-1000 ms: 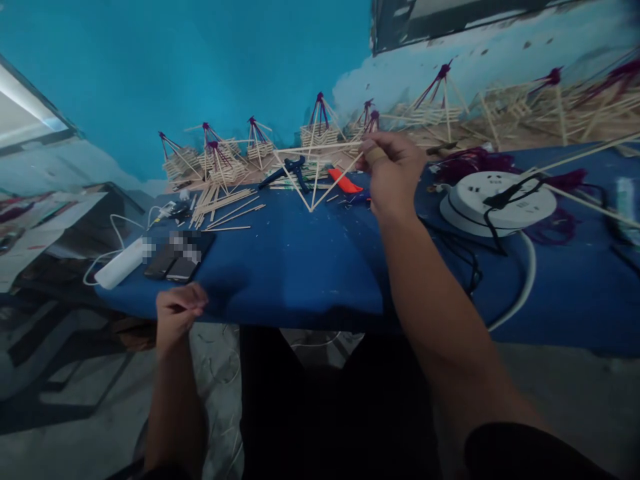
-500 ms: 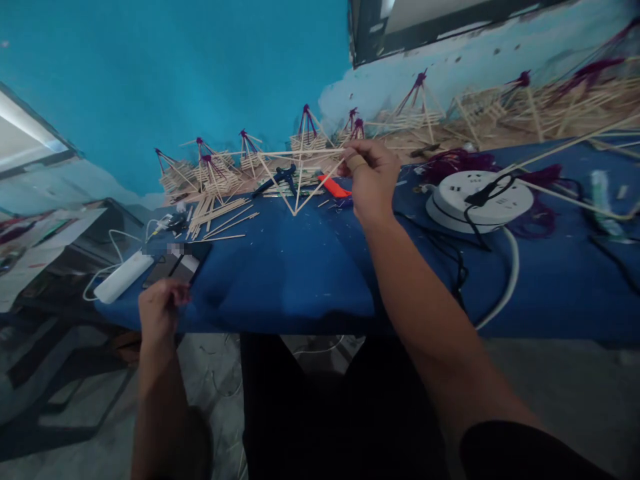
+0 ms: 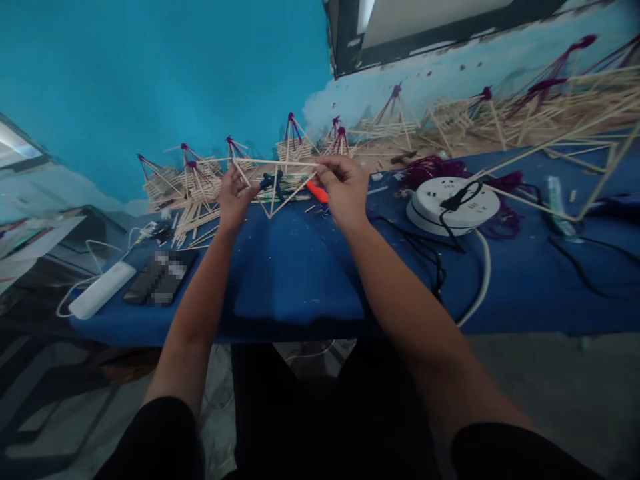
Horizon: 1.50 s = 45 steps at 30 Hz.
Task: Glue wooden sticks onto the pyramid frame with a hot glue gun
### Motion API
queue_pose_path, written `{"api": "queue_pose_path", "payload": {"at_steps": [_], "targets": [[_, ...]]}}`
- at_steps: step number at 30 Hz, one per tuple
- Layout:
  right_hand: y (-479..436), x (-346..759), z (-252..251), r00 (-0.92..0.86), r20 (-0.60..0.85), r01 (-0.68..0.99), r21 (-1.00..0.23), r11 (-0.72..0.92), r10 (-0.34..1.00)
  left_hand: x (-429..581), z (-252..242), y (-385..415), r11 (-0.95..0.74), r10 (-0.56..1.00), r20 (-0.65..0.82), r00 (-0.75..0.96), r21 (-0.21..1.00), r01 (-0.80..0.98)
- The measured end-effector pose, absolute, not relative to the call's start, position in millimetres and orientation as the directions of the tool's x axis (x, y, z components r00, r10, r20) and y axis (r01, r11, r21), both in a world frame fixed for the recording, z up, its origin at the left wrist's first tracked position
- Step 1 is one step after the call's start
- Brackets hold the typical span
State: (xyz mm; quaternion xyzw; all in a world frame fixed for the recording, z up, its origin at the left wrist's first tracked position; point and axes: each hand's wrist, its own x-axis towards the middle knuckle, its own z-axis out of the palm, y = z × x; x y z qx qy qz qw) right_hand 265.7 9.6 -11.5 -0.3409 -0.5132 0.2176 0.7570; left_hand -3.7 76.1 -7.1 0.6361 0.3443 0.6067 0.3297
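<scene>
A thin stick frame [image 3: 273,200], shaped like a downward-pointing triangle, is held up over the blue table [image 3: 300,280]. My right hand [image 3: 340,190] pinches its right top corner, fingers closed. Its left top corner is gripped by my left hand [image 3: 234,197], also with closed fingers. The frame's lower tip hangs just above the cloth. Behind it lie a dark glue gun [image 3: 273,180] and an orange tool [image 3: 317,192].
Loose sticks [image 3: 193,220] lie left of the frame. Phones [image 3: 160,277] and a white power bank [image 3: 103,290] sit near the left edge. A round white socket reel [image 3: 453,203] with cables stands to the right. Finished stick pyramids with purple thread [image 3: 293,143] line the back wall.
My left hand rose from below the table edge and took hold of the frame's left corner. The right hand kept its hold on the frame as the view shifted.
</scene>
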Motion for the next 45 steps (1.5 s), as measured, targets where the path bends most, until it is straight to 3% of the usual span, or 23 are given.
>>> {"api": "queue_pose_path", "payload": {"at_steps": [3, 7, 12, 16, 27, 37, 45], "targets": [[17, 263, -19, 0.333, 0.601, -0.049, -0.759, 0.650, 0.727, -4, -20, 63, -0.342, 0.929, 0.351, 0.117, 0.935, -0.095], [21, 258, -27, 0.257, 0.574, -0.108, -0.783, 0.613, 0.778, -5, -14, 32, -0.110, 0.953, 0.169, 0.252, 0.966, -0.232], [14, 252, -26, 0.235, 0.516, -0.208, -0.801, 0.561, 0.824, 5, 2, 22, 0.091, 0.984, -0.034, 0.173, 0.939, -0.333], [6, 250, -20, 0.239, 0.448, -0.312, -0.805, 0.505, 0.861, 9, 6, 24, 0.182, 0.981, -0.155, 0.114, 0.943, -0.278], [0, 249, -15, 0.295, 0.386, -0.324, -0.820, 0.471, 0.874, 7, 7, 22, 0.103, 0.994, -0.094, 0.051, 0.963, -0.248], [10, 260, -19, 0.418, 0.518, -0.110, -0.787, 0.608, 0.746, -3, 1, 24, -0.216, 0.963, 0.237, 0.125, 0.963, -0.163], [11, 263, -20, 0.441, 0.579, 0.028, -0.772, 0.635, 0.685, 1, 4, 25, -0.408, 0.912, 0.410, 0.013, 0.911, -0.063]]}}
